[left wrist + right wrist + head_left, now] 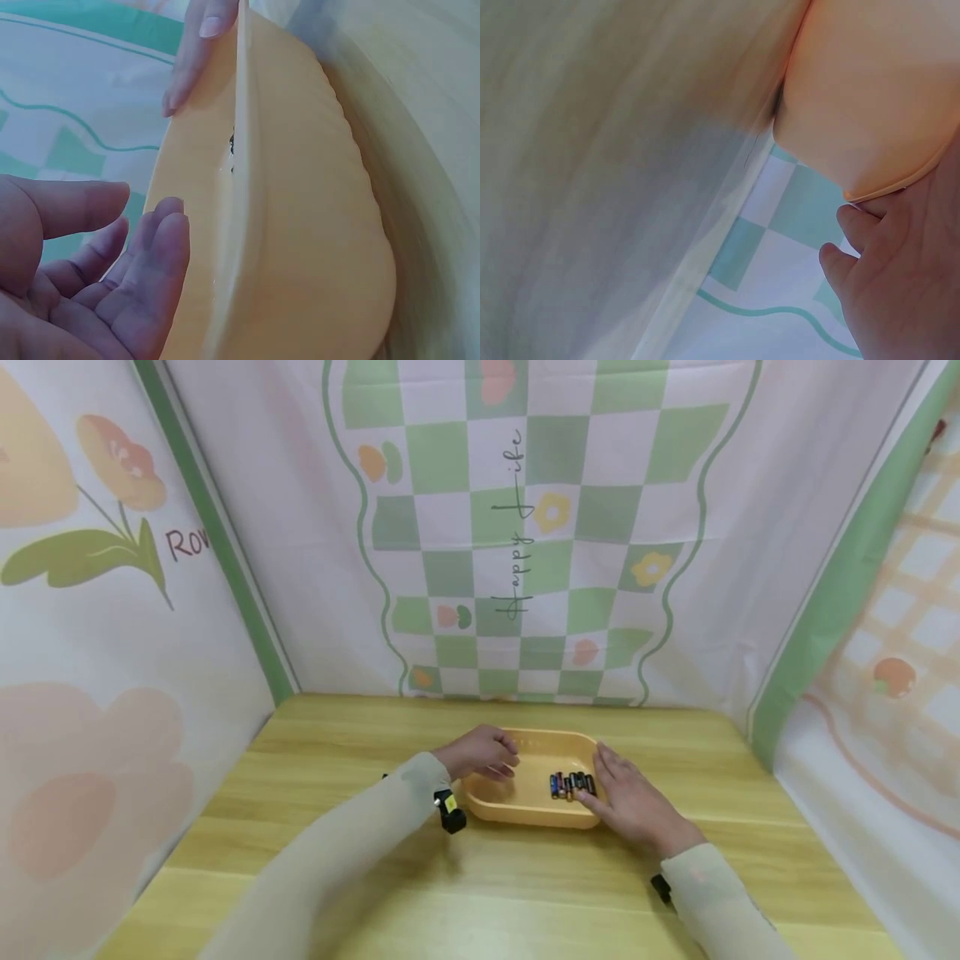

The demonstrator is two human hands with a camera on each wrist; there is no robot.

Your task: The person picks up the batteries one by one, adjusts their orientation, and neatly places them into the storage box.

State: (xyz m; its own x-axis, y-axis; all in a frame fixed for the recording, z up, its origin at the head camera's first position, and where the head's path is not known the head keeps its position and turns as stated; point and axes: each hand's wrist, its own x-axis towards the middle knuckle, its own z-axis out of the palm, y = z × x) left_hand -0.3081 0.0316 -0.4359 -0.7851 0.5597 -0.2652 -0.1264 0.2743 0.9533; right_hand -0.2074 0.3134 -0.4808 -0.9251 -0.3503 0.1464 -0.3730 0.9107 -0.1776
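Note:
A shallow yellow-orange plastic basket [525, 815] sits on the wooden table, with several small batteries [572, 785] lying side by side in its right part. Over the basket's left side is my left hand [483, 752]; its fingers are loosely bent with nothing between them, as the left wrist view of that hand [97, 277] also shows. My right hand [633, 802] rests on the basket's right rim, fingers extended along it and thumb reaching inside beside the batteries. In the right wrist view, part of the right hand [907, 262] lies against the basket's edge.
The wooden table [480, 893] extends around the basket. A patterned curtain [525, 527] hangs behind the table's back edge, with further printed curtains at both sides. Small black devices [452, 814] are worn at the wrists.

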